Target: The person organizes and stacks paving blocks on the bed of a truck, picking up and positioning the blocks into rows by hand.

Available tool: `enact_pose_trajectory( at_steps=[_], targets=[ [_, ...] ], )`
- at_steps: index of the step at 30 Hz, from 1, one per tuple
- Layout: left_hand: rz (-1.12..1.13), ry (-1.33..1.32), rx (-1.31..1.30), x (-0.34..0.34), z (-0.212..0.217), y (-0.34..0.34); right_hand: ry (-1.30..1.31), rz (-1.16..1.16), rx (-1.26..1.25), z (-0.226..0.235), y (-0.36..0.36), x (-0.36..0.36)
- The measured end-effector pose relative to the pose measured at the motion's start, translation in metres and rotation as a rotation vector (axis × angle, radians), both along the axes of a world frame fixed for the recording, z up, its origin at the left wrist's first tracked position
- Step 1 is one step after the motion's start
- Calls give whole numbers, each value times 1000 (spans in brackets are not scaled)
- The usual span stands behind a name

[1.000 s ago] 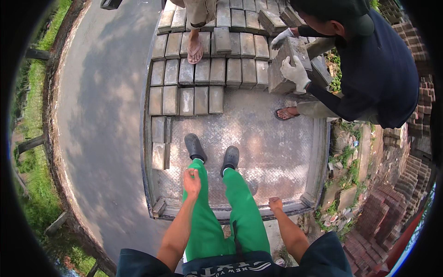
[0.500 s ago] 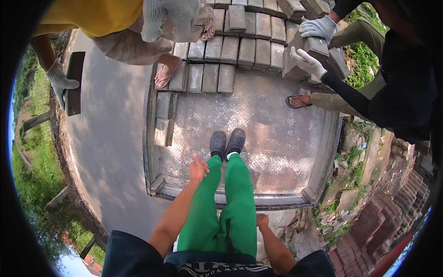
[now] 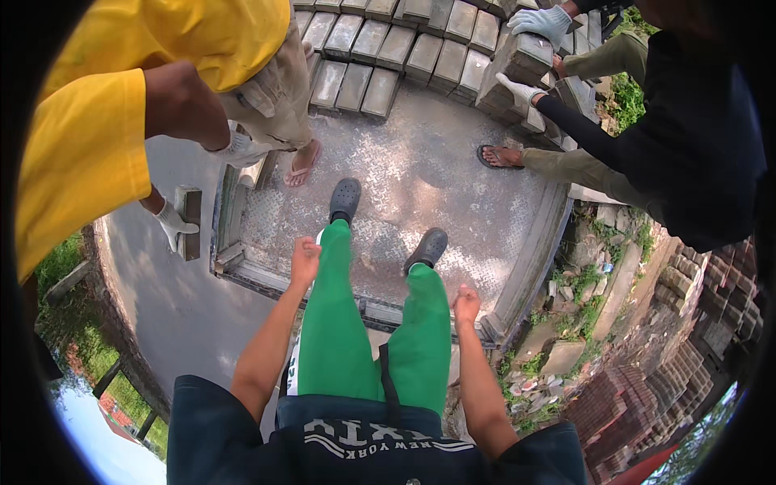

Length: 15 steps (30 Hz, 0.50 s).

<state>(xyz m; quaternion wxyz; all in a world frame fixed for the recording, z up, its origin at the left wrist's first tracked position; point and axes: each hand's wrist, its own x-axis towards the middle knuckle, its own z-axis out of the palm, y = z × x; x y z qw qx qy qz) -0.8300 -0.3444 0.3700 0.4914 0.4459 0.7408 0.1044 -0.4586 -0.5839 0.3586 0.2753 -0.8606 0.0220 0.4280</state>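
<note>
My left hand (image 3: 305,260) hangs beside my left thigh, its fingers curled in with nothing in them. My right hand (image 3: 466,305) is next to my right thigh, also loosely closed and holding nothing. Both are well away from the grey paving blocks (image 3: 353,86) stacked at the far end of the patterned metal truck bed (image 3: 404,162). At the left, a gloved hand (image 3: 174,225) of a person in yellow grips a grey block (image 3: 188,212). At the far right, the gloved hands (image 3: 543,24) of a person in black are on another block (image 3: 529,58).
I stand on the bed, my dark clogs (image 3: 345,199) apart. A low metal rim (image 3: 279,284) bounds its near side. Pavement (image 3: 186,323) lies to the left; rubble (image 3: 566,356) and reddish stacked blocks (image 3: 614,404) lie to the right.
My feet have moved apart, left one farther ahead. My right hand has come forward; my left hand has moved left. The person in yellow has come nearer with a block, and the view has shifted.
</note>
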Motion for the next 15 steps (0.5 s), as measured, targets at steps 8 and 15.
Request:
enact_pose_trajectory(
  at_steps=[8, 15],
  targets=[
    [210, -472, -142, 222, 123, -91, 511, -73, 416, 170, 98, 24],
    [549, -887, -360, 309, 228, -103, 547, 163, 540, 253, 124, -14]
  ],
)
